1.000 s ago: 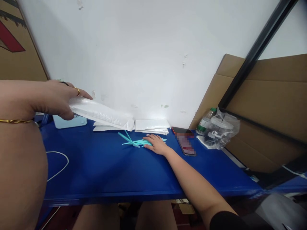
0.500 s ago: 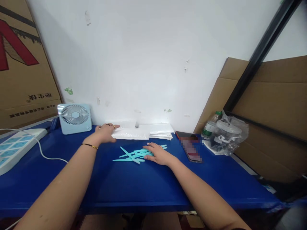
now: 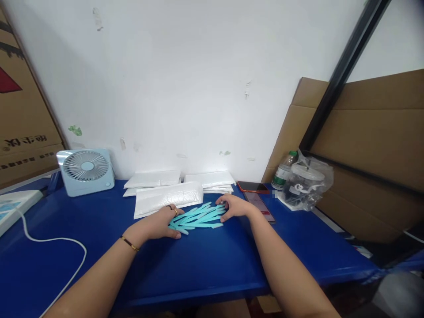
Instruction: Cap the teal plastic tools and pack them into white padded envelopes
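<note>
Several slim turquoise eyebrow razors (image 3: 198,216) lie in a loose, overlapping pile on the blue table. At the pile's left end is my left hand (image 3: 162,223), thumb and fingers apart around the handle ends, touching them. My right hand (image 3: 233,206) curves around the opposite end, its thumb and fingertips apart beside the razor tips. Neither hand lifts anything off the table. Just behind the pile, a white padded envelope (image 3: 168,198) lies at a slant, partly over other white envelopes (image 3: 152,178).
Another stack of white envelopes (image 3: 210,179) sits against the wall. Two phones, one a red-edged phone (image 3: 253,187), lie to the right. Farther right are a bottle (image 3: 283,172) and a bagged cup (image 3: 306,183). A fan (image 3: 86,171) and a white cable (image 3: 74,240) are on the left.
My left hand has left the white envelope and come down to the razors' left end; that envelope now lies nearer. My right hand has shifted from atop the pile to its right end.
</note>
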Demonstrator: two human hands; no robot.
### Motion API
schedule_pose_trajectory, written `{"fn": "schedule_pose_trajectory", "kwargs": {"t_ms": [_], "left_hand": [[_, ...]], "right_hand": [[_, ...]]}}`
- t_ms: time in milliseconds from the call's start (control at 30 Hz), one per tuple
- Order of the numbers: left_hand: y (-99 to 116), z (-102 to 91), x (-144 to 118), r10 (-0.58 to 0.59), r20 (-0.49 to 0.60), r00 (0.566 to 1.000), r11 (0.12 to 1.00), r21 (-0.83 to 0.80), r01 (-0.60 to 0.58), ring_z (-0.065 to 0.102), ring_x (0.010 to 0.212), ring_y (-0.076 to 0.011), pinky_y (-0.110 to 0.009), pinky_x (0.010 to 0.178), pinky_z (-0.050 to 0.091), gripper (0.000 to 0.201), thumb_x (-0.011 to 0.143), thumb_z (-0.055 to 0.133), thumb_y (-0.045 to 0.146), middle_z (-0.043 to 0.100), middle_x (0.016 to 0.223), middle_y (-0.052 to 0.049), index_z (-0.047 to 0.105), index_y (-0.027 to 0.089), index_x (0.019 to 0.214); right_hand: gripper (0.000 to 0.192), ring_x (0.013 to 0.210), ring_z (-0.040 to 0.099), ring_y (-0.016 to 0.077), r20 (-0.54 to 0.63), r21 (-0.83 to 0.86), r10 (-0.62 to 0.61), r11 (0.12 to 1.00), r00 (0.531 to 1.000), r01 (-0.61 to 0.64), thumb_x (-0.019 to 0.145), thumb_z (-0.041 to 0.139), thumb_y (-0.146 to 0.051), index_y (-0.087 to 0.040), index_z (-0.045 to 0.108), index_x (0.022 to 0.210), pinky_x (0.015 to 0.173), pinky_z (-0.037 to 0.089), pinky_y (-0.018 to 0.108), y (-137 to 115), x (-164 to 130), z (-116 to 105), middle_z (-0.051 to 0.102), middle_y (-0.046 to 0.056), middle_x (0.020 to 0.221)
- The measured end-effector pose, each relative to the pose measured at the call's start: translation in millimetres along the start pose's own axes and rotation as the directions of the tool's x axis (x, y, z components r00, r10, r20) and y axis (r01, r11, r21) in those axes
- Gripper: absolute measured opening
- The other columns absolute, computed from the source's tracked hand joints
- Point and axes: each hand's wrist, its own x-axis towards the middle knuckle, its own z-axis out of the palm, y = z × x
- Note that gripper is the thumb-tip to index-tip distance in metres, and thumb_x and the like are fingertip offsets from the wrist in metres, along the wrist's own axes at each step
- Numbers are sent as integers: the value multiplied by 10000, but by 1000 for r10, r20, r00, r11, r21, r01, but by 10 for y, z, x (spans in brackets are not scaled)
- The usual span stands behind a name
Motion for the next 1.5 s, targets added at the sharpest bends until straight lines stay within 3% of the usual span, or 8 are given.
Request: {"fn": "schedule_pose_trajectory", "kwargs": {"t_ms": [200,400,533,767,933,1067,1200,1500], "left_hand": [[255,129,55,90,-74,993,995,43,-87,532,1017,-227,-312,884,416,596,692,583,552,538,1141,-50,515,276,1216],[275,18,233,67,-212,975,993,104,-46,554,990,-232,-309,830,445,521,733,519,581,588,1103,-57,572,248,1130],[62,-57,387,26,-450,893,956,272,109,406,1209,-269,-399,978,345,392,783,518,358,538,1235,-74,571,247,1155],[-330,-11,335,145,-121,982,984,122,-130,432,1226,-183,-299,1033,321,410,823,455,352,514,1312,24,530,309,1224],[-473,-122,257,5,-234,972,992,123,25,481,1173,-217,-339,1019,332,431,738,511,263,546,1274,-1,581,274,1163],[-265,-128,235,39,-363,931,998,55,-20,564,1009,-210,-312,888,417,337,767,483,350,623,1114,-42,628,221,1043],[-34,-27,250,33,-216,976,999,35,-26,589,730,-171,-247,634,421,300,775,471,424,659,794,-27,657,207,864],[-4,79,360,30,-212,977,996,89,-12,574,736,-149,-225,630,410,232,710,474,195,652,823,-17,651,219,859]], "right_hand": [[557,605,588,144,185,190,-78,981,980,42,544,763,-327,-195,612,1064,549,458,229,-267,-20,81,613,-11,683],[213,643,562,135,-209,22,-68,997,975,74,736,591,-264,-185,668,919,595,438,242,-126,60,62,619,28,756],[217,731,556,137,-202,-98,-141,987,969,124,689,638,-200,-200,680,901,648,429,234,-71,111,115,614,39,883],[157,667,556,123,-75,-18,-86,996,993,85,654,680,-229,-176,670,802,575,406,203,-79,127,166,619,10,762],[154,673,542,119,-183,-29,-129,992,974,126,719,608,-177,-177,671,860,611,416,217,-113,122,163,615,23,798],[146,722,536,120,-207,-18,-217,976,954,218,776,585,-255,-201,678,876,638,417,222,-257,136,245,587,31,875],[140,738,518,115,-150,-68,-279,960,949,271,731,655,-288,-208,672,845,634,403,213,-368,180,350,543,19,877],[132,697,490,96,-63,-35,-267,964,962,265,708,689,-271,-182,649,796,593,380,199,-389,177,331,512,4,846]]}}
